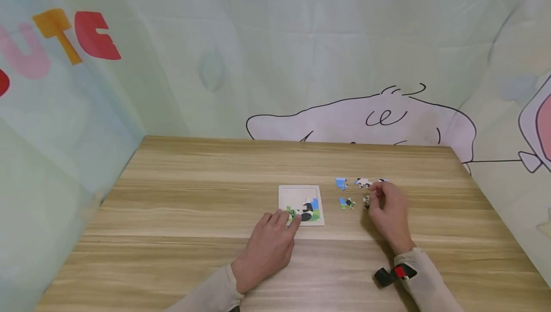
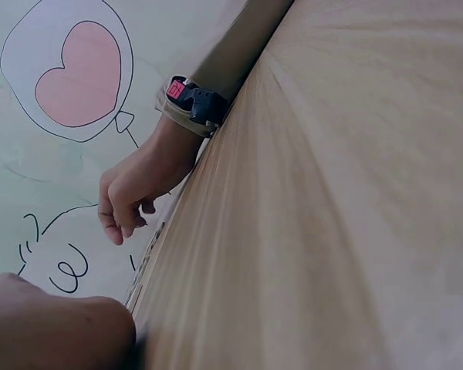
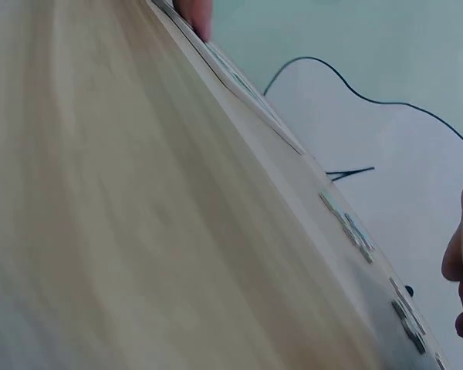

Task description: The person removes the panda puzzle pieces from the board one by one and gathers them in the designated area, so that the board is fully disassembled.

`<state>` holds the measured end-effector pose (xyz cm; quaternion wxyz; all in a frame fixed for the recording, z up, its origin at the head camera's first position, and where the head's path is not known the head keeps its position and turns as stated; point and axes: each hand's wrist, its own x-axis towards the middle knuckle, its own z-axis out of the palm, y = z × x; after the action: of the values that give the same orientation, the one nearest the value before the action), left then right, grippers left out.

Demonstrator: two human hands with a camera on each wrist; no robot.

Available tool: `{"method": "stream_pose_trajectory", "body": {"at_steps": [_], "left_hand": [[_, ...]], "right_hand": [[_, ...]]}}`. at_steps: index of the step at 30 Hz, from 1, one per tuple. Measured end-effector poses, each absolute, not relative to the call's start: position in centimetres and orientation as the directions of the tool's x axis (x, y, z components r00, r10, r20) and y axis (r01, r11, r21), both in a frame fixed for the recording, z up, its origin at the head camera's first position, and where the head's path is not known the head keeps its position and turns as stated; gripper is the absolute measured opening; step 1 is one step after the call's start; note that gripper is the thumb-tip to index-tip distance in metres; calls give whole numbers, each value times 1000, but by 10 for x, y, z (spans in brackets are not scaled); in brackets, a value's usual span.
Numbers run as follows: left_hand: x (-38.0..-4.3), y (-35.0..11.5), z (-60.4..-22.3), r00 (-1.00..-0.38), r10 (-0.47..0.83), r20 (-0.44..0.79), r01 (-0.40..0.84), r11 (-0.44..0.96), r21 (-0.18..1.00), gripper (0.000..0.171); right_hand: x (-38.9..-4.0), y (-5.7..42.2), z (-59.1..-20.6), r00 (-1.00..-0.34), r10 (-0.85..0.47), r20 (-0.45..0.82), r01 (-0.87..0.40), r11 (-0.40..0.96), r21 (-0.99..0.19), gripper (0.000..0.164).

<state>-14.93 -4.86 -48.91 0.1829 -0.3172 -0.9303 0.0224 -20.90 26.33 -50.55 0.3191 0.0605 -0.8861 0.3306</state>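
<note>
A square puzzle board (image 1: 301,192) with a pale frame lies on the table, partly filled with panda-picture pieces along its lower part. My left hand (image 1: 269,247) rests its fingertips on the board's lower left area, index finger extended over the pieces. Right of the board lie loose jigsaw pieces: a blue one (image 1: 341,183), a black-and-white one (image 1: 362,183) and a green-and-blue one (image 1: 347,203). My right hand (image 1: 391,214) hovers at the rightmost pieces, fingers loosely bent, partly covering a dark piece (image 1: 366,201). In the left wrist view, nothing shows between its fingers.
The wooden table (image 1: 193,183) reaches back to a cloth backdrop (image 1: 275,53) with cartoon drawings. A black strap with a red patch (image 1: 400,271) sits on the right wrist.
</note>
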Motion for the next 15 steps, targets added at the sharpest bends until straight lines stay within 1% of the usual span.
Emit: {"method": "stream_pose_trajectory", "body": {"at_steps": [3,5,10,15], "left_hand": [[-149,-48,-490,-732,598,327,587,797,-143,44],[-150,-48,-491,-729,598,332,590,796,-137,46],[-151,-48,-492,-715,607,347,596,789,-152,53],[-151,-47,-494,-716,624,312,605,778,-170,57]], "right_hand": [[-209,254,-508,-743,17,669,-434,749,-501,18],[-208,245,-510,-734,-30,678,-480,730,-486,19],[-204,220,-511,-766,-122,632,-518,699,-493,25],[-203,200,-511,-783,-216,583,-542,697,-470,26]]}}
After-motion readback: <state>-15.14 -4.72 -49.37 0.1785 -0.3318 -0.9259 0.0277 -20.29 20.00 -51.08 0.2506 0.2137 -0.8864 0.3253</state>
